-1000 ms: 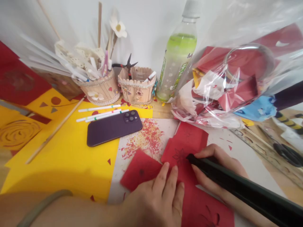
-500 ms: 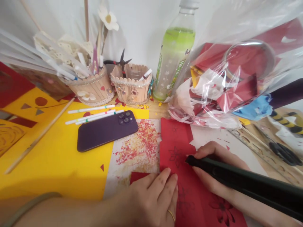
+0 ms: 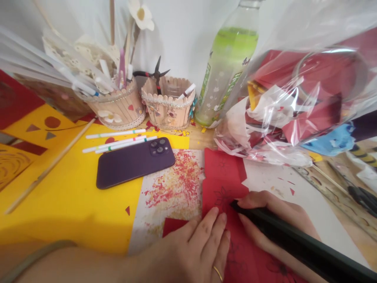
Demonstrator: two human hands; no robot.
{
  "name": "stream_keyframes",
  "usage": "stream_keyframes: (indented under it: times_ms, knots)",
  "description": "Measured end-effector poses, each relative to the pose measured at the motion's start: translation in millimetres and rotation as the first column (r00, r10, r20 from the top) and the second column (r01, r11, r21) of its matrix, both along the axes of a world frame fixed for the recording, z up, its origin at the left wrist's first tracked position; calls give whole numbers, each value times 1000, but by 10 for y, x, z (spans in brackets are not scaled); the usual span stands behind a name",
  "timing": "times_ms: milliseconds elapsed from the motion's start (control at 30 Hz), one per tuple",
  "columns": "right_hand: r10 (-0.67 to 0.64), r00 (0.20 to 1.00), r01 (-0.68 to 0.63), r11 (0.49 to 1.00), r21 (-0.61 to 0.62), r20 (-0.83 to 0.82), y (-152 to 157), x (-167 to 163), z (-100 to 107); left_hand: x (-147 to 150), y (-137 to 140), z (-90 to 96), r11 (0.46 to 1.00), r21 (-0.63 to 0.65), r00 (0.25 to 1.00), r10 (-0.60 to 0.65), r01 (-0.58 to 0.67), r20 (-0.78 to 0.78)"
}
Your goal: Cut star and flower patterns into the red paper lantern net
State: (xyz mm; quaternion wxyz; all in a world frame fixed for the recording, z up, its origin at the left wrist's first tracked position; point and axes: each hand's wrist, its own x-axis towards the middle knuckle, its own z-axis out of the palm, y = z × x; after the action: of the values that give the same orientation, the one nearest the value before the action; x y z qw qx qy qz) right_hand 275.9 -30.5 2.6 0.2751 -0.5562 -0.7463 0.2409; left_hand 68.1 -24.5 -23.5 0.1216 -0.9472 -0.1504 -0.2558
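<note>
My left hand point(image 3: 203, 247) lies palm down, fingers stretched out, pressing on a sheet of red paper point(image 3: 225, 162). A gold ring is on one finger. In my right hand point(image 3: 273, 212) is a long black pen-shaped tool point(image 3: 265, 228); its tip rests at or just over the paper, and I cannot tell whether it touches. Dark flower outlines mark the sheet, one of them a flower point(image 3: 222, 195) just left of the tip. Another flower point(image 3: 279, 267) lies lower, partly covered by the tool and my right hand.
A dark purple phone point(image 3: 135, 163) lies on yellow paper point(image 3: 88, 212) beside several white markers point(image 3: 114, 134). Behind stand two wooden-stick baskets point(image 3: 118, 106), a green-labelled bottle point(image 3: 229, 70) and a clear bag of scraps point(image 3: 294, 110). Black-handled scissors point(image 3: 365, 198) and a ruler point(image 3: 330, 192) lie right.
The camera view has shifted slightly, so most things sit further right. The tool's tip has moved a little closer to the flower's lower right. My left hand still presses the paper.
</note>
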Motion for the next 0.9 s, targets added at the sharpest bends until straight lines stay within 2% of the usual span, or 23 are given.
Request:
stream_keyframes:
  times_ms: [333, 600, 900]
  knots:
    - [-10, 1000, 9, 999, 42, 25, -9, -41, -6, -24, 30, 65, 1000, 7, 998, -13, 13, -54]
    - [43, 995, -48, 996, 69, 85, -13, 1, -3, -44, 25, 65, 1000, -5, 996, -19, 19, -83]
    - [14, 998, -18, 997, 79, 54, -5, -49, -41, -34, 12, 54, 1000, -12, 995, -20, 19, -93]
